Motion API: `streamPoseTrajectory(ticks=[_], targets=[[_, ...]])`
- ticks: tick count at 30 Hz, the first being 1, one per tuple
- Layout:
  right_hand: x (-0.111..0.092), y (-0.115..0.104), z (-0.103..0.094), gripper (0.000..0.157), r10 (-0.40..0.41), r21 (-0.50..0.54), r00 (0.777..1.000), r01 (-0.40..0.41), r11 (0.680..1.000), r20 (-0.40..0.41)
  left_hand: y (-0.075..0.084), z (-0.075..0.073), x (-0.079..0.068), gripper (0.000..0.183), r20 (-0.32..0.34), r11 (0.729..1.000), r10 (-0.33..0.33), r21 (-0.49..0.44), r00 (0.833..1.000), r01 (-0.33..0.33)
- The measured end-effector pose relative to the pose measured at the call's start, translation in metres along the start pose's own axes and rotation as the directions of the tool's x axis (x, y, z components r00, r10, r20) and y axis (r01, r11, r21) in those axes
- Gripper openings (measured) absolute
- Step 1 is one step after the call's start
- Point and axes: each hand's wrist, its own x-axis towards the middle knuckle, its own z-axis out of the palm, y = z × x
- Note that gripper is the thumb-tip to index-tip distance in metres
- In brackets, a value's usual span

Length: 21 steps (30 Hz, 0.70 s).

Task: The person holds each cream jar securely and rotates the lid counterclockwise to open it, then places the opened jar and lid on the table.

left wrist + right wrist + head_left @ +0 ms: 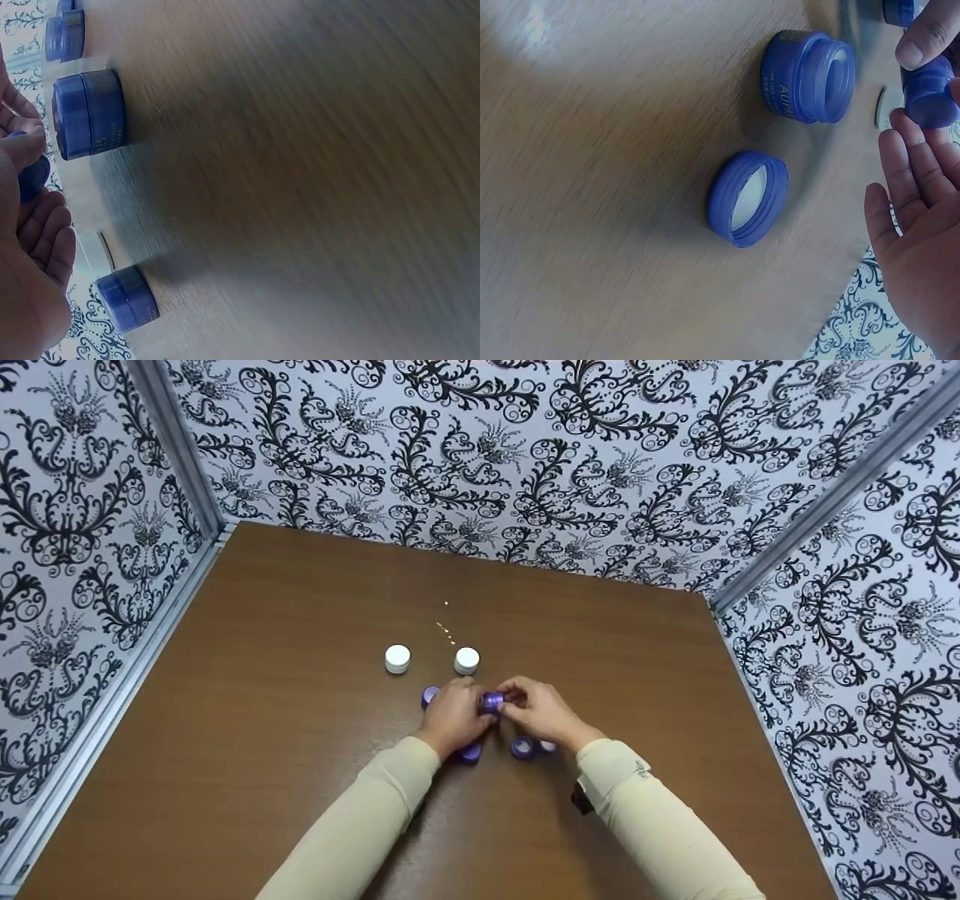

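Note:
In the head view, my left hand [452,716] and right hand [546,711] meet over the table at a small purple jar [491,703]. The left thumb and fingers grip it from one side; the right fingers pinch its other side. In the left wrist view the held jar [34,176] is partly covered by the hand. Below the right hand stand an open purple jar [806,79] and, beside it, a loose purple lid [720,199] with a white liner. Near my left hand are two closed purple jars, one nearer me [470,754] and one farther off [430,695].
Two white-lidded jars, left [397,658] and right [466,661], stand beyond my hands. Small bright specks [447,631] show on the brown wooden table [300,622] behind them. Patterned walls [480,457] with grey metal edges close off the back and sides.

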Motion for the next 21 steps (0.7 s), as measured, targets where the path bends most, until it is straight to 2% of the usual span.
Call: streamPoseTrajectory(ticks=[21], targets=[[-0.0003,0.0003,-0.0025,0.022,0.005,-0.024,1.0,-0.006,1.0,-0.013,-0.0027,0.0015,0.0007,0.034,-0.023,1.0,-0.004,0.003,1.0,0.004]])
